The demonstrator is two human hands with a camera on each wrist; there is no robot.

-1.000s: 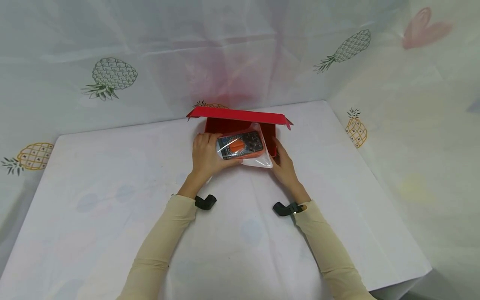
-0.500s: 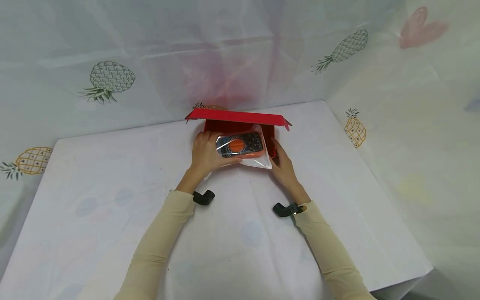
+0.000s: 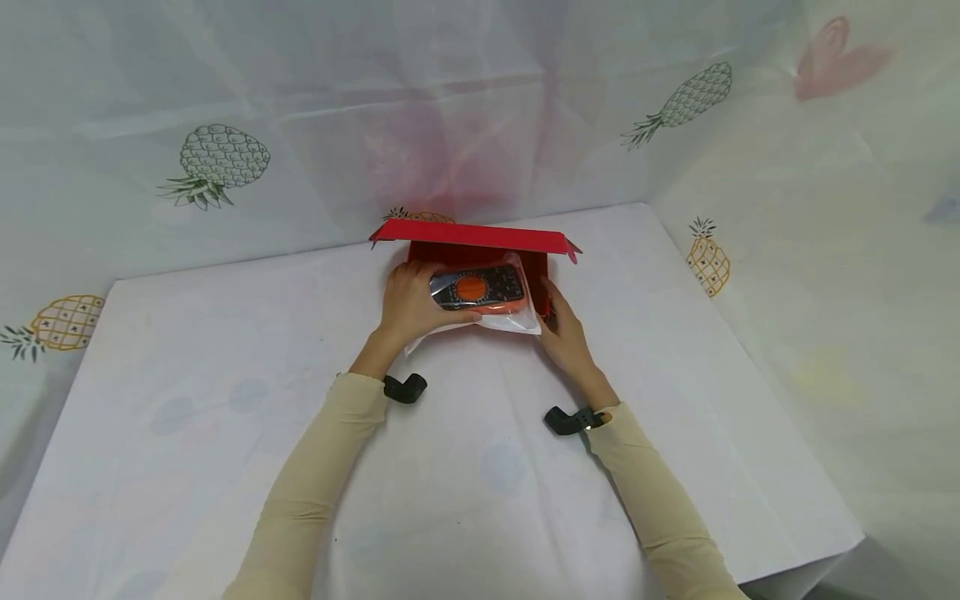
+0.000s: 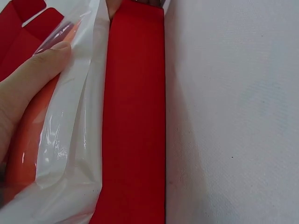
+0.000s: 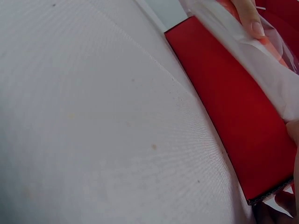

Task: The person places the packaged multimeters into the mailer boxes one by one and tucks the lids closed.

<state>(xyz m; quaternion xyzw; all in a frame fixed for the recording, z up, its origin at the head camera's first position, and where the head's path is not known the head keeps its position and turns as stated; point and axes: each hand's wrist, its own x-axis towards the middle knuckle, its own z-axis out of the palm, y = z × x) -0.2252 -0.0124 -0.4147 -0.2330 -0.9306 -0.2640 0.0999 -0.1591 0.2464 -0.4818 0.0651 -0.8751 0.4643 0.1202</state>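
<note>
In the head view my left hand [image 3: 411, 304] grips a black and orange digital multimeter [image 3: 480, 287] inside a clear plastic bag [image 3: 517, 325]. Its thumb [image 4: 49, 63] presses on the bagged meter in the left wrist view; the other fingers are hidden. The meter sits at the mouth of an open red cardboard box [image 4: 133, 112]; whether it touches the bottom I cannot tell. My right hand [image 3: 568, 337] holds the right end of the box, where its fingertips curl round the corner in the right wrist view. The bag's white edge hangs over the box's front wall [image 5: 229, 102].
Behind the meter the red lid [image 3: 472, 236] stands raised, its side tabs sticking out. A white cloth [image 3: 225, 400] covers the table. A hanging sheet [image 3: 322, 150] printed with pineapples rises behind the box. Each wrist wears a black camera mount [image 3: 405, 388].
My left hand has shifted slightly away from the body with the bagged multimeter, whose face now looks a little narrower. My right hand has hardly moved on the box.
</note>
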